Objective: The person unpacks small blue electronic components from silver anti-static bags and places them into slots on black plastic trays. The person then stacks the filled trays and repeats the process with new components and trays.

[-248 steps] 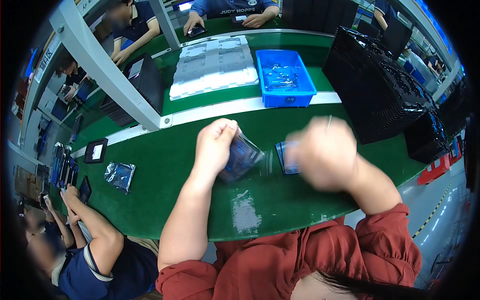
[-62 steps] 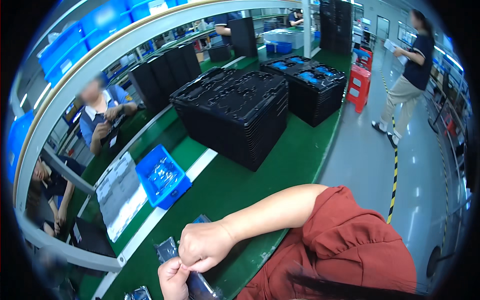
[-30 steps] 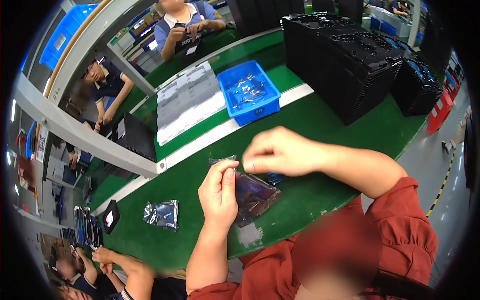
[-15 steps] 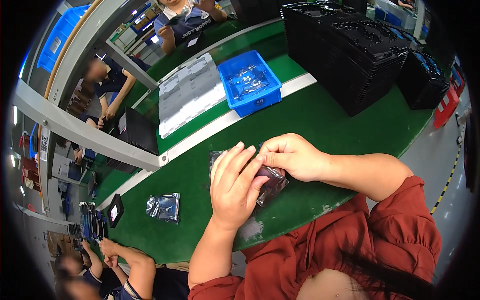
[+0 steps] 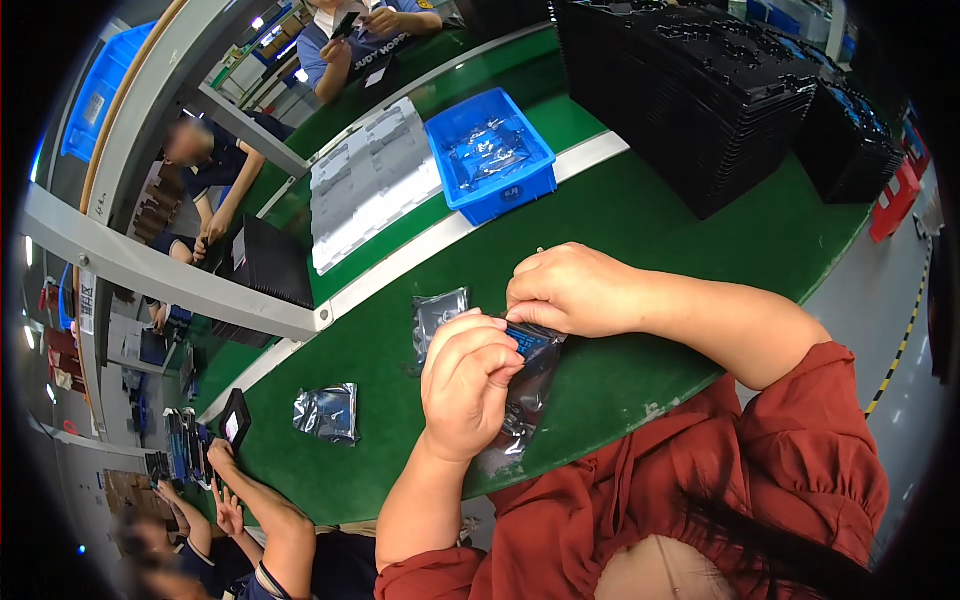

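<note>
Between my hands is a shiny plastic bag (image 5: pixel 524 405) with something blue showing near its upper end. My left hand (image 5: pixel 466 385) is closed on the bag's left side with bent fingers. At the upper edge, my right hand (image 5: pixel 575 290) pinches the bag between thumb and fingers. The lower part of the bag hangs toward the table's front edge. Just beyond my left hand lies a second shiny bag (image 5: pixel 437 310), partly covered by the fingers. Farther left, a third silvery bag (image 5: pixel 327 412) lies flat on the green table (image 5: pixel 620 330).
A blue bin (image 5: pixel 495 200) of shiny bags stands beyond my hands, beside grey-white trays (image 5: pixel 370 185). Tall stacks of black trays (image 5: pixel 690 120) rise at the far right. A metal frame post (image 5: pixel 200 280) crosses the left. Co-workers sit across and to the left; one hand (image 5: pixel 222 455) reaches a black tray (image 5: pixel 235 418).
My hands have shifted on the bag; its lower part now hangs down and the blue content shows. The bag behind my left hand is more exposed. The left co-worker's hand has moved to the black tray.
</note>
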`<state>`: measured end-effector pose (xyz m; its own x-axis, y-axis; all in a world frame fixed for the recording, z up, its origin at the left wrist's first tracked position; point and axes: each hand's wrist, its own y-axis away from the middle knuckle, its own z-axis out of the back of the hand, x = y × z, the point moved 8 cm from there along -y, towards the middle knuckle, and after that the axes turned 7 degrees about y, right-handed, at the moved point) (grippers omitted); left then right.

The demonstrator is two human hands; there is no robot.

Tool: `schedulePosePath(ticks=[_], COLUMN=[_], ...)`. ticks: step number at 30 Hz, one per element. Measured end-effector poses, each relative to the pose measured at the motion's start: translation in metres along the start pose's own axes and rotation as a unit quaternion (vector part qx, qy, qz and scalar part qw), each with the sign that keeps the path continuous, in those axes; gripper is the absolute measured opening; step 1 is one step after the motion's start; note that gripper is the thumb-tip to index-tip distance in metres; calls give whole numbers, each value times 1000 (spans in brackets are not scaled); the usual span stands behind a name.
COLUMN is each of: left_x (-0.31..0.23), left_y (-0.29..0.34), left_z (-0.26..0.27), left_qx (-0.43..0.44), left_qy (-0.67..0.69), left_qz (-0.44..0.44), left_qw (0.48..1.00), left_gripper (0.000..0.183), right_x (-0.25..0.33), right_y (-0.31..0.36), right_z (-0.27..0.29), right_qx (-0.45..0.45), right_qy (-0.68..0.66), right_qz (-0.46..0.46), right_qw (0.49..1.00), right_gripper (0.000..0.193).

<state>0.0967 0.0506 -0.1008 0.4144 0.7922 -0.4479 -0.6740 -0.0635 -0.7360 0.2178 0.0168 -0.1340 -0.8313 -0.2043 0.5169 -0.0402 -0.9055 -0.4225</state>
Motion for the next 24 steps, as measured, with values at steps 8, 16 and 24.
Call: schedulePosePath(ticks=[8,16,24], left_x=[3,-2,46], left_y=[-5,-4,20], left_z=[-2,-8,-8], left_qx=[21,17,58], left_qy=[-57,-73,-7], left_qz=[-5,-34,289], left_qw=[998,997,956], left_gripper=[16,15,61], right_x=[12,-6,-23], right_y=[7,8,9], right_z=[17,-5,11], right_qx=[-93,37,-89], right_qy=[-44,-163,-309], right_qz=[67,-92,-150], right_qw=[992,982,935], right_gripper=[9,13,12])
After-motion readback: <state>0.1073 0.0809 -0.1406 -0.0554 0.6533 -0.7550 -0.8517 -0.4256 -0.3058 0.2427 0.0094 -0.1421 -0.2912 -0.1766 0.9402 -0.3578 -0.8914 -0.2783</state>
